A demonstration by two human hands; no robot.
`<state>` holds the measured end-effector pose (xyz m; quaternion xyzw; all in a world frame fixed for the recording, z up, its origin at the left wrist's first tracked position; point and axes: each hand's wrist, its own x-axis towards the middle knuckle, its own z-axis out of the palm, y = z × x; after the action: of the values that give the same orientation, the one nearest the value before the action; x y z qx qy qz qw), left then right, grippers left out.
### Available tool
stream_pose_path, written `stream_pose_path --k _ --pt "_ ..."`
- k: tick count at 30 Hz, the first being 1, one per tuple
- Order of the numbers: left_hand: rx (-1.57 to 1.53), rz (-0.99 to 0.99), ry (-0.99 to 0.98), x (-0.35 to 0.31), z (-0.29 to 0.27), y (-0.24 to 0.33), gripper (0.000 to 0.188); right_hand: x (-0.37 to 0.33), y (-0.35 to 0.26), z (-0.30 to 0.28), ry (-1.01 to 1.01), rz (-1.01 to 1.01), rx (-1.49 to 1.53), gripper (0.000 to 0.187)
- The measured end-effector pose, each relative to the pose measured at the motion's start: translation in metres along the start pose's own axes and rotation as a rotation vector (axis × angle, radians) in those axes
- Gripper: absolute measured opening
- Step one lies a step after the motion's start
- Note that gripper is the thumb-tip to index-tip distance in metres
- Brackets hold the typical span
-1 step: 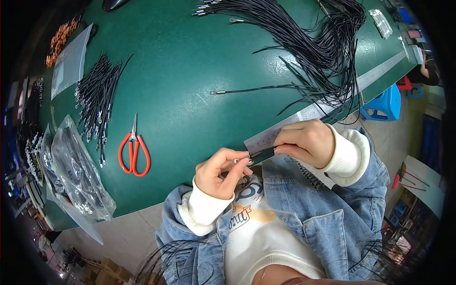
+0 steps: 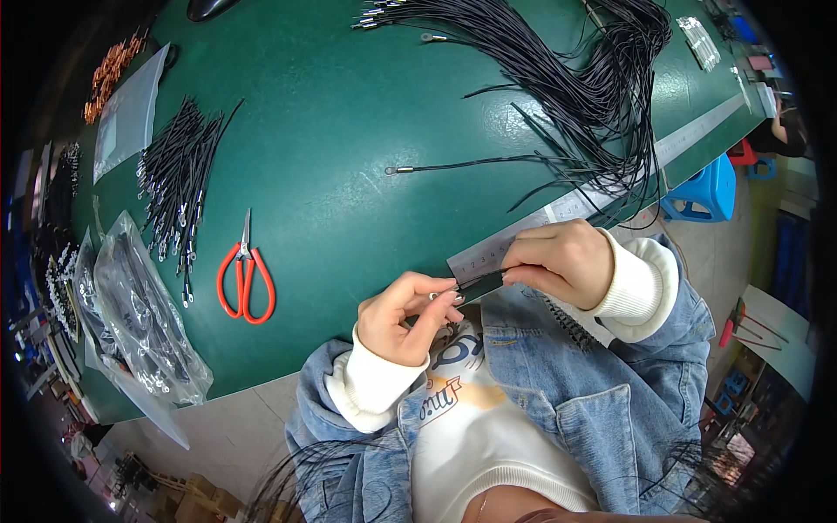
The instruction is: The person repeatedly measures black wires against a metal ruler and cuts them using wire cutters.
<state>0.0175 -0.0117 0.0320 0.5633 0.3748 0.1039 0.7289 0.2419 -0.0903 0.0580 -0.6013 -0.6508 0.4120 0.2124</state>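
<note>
Pinching the black wire (image 2: 482, 278), both hands (image 2: 562, 260) stay as before.

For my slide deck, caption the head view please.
Both hands pinch black wire at the edge of a green table, red-handled scissors at left.

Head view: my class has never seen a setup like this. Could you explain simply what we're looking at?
There is no robot here: a camera worn on the person's head looks down, and its fisheye lens bends straight edges. Left and right match the wearer's own. The left hand and right hand pinch a thin black wire between them. On the green table lie red-handled scissors, a pile of short black wires, a large bundle of black wires and, along the near edge, a metal ruler.
</note>
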Motion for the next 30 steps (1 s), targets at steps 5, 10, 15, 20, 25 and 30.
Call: stream_pose_path --k 5,10,15,20,25,30 --pt "-0.018 -0.061 -0.024 -0.001 -0.003 0.002 0.016 0.003 -0.004 0.005 0.039 -0.02 -0.04 0.011" --pt "0.233 0.312 0.031 0.001 0.001 0.005 0.025 0.004 0.0 0.008 0.042 -0.009 -0.075 0.01" --pt "0.5 0.474 0.104 -0.001 -0.001 -0.004 0.023 0.009 -0.006 0.013 0.142 -0.191 -0.213 0.013" --pt "0.517 0.42 0.115 -0.002 0.0 -0.001 0.022 0.008 0.002 0.018 0.141 -0.259 -0.34 0.009" --pt "0.72 0.654 0.209 0.008 0.0 -0.003 0.021 0.006 -0.001 0.027 0.091 -0.06 -0.167 0.009" --pt "0.775 0.743 0.151 0.01 -0.002 -0.013 0.024 0.009 -0.006 0.023 0.014 0.067 -0.179 0.016"
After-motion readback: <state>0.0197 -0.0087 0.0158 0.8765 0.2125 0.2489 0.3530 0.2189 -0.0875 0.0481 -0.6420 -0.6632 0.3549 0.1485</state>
